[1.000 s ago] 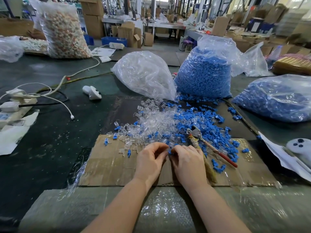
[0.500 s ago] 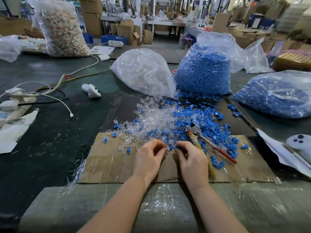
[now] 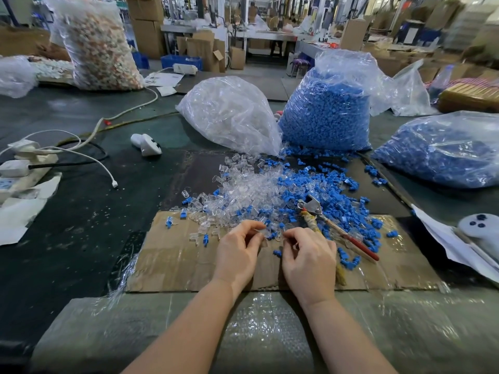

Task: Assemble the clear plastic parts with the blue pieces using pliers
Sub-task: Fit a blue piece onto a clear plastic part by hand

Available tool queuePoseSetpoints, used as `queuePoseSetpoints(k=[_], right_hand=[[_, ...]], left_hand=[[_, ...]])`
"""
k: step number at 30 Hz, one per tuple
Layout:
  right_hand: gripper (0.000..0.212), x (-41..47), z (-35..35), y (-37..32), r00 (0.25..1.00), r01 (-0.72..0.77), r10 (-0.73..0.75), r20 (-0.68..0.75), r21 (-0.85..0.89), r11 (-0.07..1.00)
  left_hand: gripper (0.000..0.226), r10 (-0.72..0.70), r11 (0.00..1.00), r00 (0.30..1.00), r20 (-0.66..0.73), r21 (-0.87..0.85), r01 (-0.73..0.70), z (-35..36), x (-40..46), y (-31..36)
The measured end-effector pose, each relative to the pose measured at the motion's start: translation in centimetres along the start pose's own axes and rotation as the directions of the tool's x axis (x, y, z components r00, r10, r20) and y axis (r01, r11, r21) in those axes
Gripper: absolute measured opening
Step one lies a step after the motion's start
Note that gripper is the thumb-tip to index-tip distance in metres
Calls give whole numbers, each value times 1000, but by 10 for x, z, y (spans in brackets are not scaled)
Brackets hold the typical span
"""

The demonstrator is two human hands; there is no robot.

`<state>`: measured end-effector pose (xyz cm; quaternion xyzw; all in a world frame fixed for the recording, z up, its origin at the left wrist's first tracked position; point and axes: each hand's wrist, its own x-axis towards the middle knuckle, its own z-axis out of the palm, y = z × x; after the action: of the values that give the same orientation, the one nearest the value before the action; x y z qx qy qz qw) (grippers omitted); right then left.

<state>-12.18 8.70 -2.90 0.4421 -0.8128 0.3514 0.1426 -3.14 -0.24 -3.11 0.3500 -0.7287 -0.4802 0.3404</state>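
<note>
At the near edge of the table, over the cardboard sheet (image 3: 172, 260), a clear part (image 3: 263, 234) is pinched in the left hand (image 3: 237, 252); the right hand (image 3: 310, 259) is curled, its grip's contents hidden. The pliers (image 3: 334, 228) are left within reach, among blue pieces (image 3: 318, 190).

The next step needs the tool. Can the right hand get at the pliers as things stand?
Probably yes. The pliers lie on the cardboard just to the right of the right hand, nothing covering their handles. The fingers seem to pinch a small part, which might have to go first.
</note>
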Motion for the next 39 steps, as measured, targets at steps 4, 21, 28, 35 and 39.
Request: queuePoseSetpoints(k=[4, 21, 28, 35, 39], right_hand=[[12, -3, 3, -1, 997, 55, -43, 66, -194, 979], [14, 1, 1, 2, 993, 76, -91, 73, 188, 979], [11, -1, -3, -1, 995, 83, -92, 40, 181, 980], [12, 0, -2, 0, 993, 85, -98, 63, 180, 980], [13, -1, -1, 2, 994, 88, -99, 54, 185, 979]], left_hand=[[26, 16, 999, 1000, -1, 28, -16, 0, 0, 0], [20, 67, 996, 997, 44, 59, -70, -1, 0, -2], [19, 63, 998, 996, 60, 21, -64, 0, -1, -2], [18, 100, 992, 991, 89, 68, -106, 1, -3, -1], [17, 139, 982, 979, 147, 110, -156, 0, -4, -1]])
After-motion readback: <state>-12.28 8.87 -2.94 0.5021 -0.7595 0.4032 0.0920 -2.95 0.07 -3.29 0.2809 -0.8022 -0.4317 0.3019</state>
